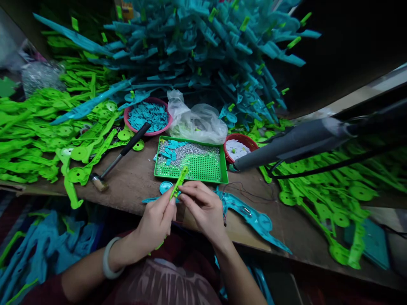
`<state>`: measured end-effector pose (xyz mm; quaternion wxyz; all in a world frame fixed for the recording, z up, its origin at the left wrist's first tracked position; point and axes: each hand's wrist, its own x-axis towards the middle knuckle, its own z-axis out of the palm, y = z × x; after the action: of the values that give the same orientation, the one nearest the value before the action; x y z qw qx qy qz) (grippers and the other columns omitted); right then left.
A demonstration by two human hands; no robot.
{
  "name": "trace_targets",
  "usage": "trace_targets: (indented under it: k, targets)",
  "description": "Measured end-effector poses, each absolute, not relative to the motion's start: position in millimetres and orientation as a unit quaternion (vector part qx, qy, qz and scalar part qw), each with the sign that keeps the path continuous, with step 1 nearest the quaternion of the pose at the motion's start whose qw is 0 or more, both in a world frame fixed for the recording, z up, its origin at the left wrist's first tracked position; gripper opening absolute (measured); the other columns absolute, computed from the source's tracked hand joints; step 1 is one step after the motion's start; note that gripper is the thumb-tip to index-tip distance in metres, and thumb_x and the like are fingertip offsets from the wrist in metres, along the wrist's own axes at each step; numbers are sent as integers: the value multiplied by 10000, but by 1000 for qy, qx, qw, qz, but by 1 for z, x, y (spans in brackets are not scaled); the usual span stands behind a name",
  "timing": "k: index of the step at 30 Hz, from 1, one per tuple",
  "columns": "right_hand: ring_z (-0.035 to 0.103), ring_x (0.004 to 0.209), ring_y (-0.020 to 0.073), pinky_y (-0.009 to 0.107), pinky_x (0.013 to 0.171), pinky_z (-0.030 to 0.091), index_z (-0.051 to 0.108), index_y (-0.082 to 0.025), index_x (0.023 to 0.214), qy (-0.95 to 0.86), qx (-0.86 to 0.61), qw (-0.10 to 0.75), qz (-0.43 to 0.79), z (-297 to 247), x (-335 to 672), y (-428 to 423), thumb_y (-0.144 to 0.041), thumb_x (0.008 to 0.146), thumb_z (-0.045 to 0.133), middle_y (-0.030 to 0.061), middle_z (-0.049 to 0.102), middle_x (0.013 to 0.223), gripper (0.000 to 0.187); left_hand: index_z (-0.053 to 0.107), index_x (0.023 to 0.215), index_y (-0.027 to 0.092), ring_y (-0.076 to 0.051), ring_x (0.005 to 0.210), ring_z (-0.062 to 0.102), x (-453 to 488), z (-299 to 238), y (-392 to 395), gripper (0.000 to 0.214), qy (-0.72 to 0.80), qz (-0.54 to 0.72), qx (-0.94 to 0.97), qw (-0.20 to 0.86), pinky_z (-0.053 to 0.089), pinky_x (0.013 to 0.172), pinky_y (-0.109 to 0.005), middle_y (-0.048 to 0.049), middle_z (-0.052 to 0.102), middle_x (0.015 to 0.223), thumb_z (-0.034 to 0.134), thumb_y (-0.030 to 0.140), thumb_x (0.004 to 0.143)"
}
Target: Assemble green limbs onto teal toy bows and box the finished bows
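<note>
My left hand (pixel 157 220) is closed around a narrow green plastic part (pixel 179 182) that sticks up and away from its fingertips. My right hand (pixel 203 207) sits right beside it, fingers pinched together at the part's lower end; whether it holds anything of its own is hidden. Both hands hover over the wooden bench's (pixel 136 182) near edge. Beneath them lie a teal plastic piece (pixel 254 216) and a small teal disc (pixel 165 187). Just beyond stands a green tray (pixel 190 171) with small metal bits and teal chips.
A hammer (pixel 121 156) lies left of the tray. A pink bowl (pixel 148 116) of teal chips, a clear plastic bag (pixel 197 120) and a red bowl (pixel 240 148) stand behind. Heaps of green parts (pixel 34 131) and teal parts (pixel 203 46) surround the bench. A grey padded bar (pixel 295 142) juts in from the right.
</note>
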<state>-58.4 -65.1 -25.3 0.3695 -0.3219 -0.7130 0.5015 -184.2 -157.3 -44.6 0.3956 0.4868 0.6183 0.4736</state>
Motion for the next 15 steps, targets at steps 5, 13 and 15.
trace_targets:
  k: [5,13,15]
  targets:
    - [681,801,163,301,728,575,711,-223,861,-673,-348,392,523,-36,-62,-70,-193,846,683,35,721,851,44,522,1362,92,-58,346,438,-185,-46,-160,447,629,470,473,401,389,381,-165,65,465,560,318,323,1039]
    - [630,740,143,276,662,522,665,-211,832,-724,-348,381,457,-34,-68,-76,-150,877,606,19,667,800,96,523,1377,85,-244,867,740,-189,-55,-161,408,647,413,629,127,597,724,-300,-188,720,1110,372,199,1015]
    - [638,773,147,283,697,529,671,-211,867,-747,-327,377,439,-32,-68,-76,-134,891,588,27,680,828,116,502,1395,71,-262,927,736,-189,-56,-162,419,649,404,635,112,602,761,-317,-205,706,1148,370,187,1015]
